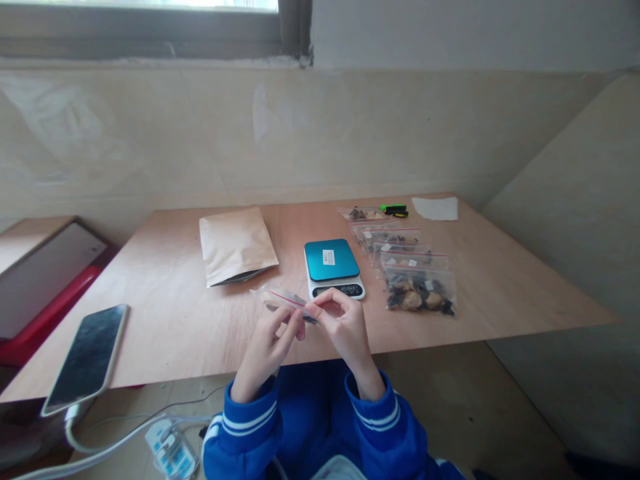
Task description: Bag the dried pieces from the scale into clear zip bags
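Both my hands pinch a small clear zip bag point(280, 298) with a red line along its top, held just in front of the scale. My left hand point(273, 340) is closed on the bag's near side, and my right hand point(345, 323) grips its right end at the zip. What lies inside the bag is mostly hidden by my fingers. Beyond my right hand stands a kitchen scale point(332, 260) with a blue plate and a dark display; its plate bears only a small white label. To the left, a brown paper pouch point(237, 243) lies with its mouth towards me.
Several filled zip bags point(420, 293) overlap in a row at the right, holding dark and tan dried pieces. Behind them are green and black pens or markers point(395, 211) and a white paper point(435, 208). A phone point(87, 357) with a cable lies at the left edge.
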